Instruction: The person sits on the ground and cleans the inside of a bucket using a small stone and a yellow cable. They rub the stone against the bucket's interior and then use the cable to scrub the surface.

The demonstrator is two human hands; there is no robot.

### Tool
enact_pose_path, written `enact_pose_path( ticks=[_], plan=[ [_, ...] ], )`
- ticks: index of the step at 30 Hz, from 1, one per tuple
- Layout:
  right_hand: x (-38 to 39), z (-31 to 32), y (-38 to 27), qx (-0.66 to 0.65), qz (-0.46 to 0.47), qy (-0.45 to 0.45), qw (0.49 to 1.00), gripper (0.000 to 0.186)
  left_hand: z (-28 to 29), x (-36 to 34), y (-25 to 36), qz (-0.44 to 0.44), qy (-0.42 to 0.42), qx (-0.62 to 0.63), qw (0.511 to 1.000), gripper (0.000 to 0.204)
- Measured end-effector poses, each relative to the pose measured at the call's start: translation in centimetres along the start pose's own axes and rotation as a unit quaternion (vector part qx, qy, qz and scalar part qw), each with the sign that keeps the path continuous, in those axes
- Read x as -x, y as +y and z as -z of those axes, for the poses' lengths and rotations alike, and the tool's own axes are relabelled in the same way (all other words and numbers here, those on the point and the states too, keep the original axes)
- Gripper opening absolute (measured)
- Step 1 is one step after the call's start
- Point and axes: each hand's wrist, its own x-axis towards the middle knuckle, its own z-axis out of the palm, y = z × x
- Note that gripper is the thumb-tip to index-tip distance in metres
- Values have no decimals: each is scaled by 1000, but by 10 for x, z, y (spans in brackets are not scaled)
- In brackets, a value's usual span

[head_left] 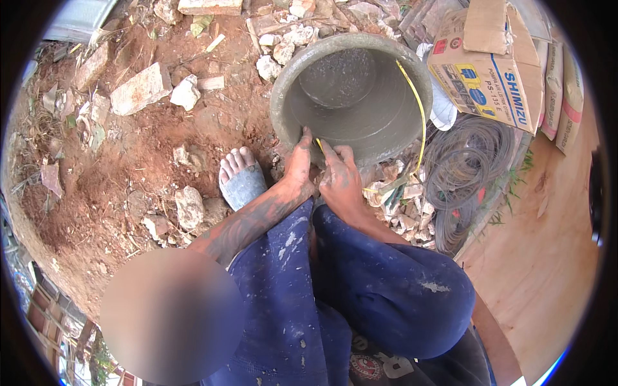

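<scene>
A round grey tub, its walls smeared with cement, sits tilted in front of me so that I look into it. My left hand is at its near rim, with a finger reaching over the edge and the others curled around it. Close beside it, my right hand has bent fingers at the same rim. A yellow strap hangs over the right wall and loops down outside toward my right hand. A short yellow end shows between both hands. My palms hide the outer wall there.
Coiled dark wire lies right of the tub, below an open cardboard box. Broken rubble is strewn under the near right side. Bricks and stones lie on reddish soil at left. A wooden board stretches along the right.
</scene>
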Motion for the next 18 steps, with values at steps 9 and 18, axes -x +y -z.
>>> enact_pose_path(
  ticks=[9,18],
  plan=[
    [6,15,-6,18,-7,-41,999,69,-8,8,6,5,25,7,1000,61],
    [20,13,4,152,97,-59,982,70,-7,24,9,-16,15,29,999,62]
  ],
)
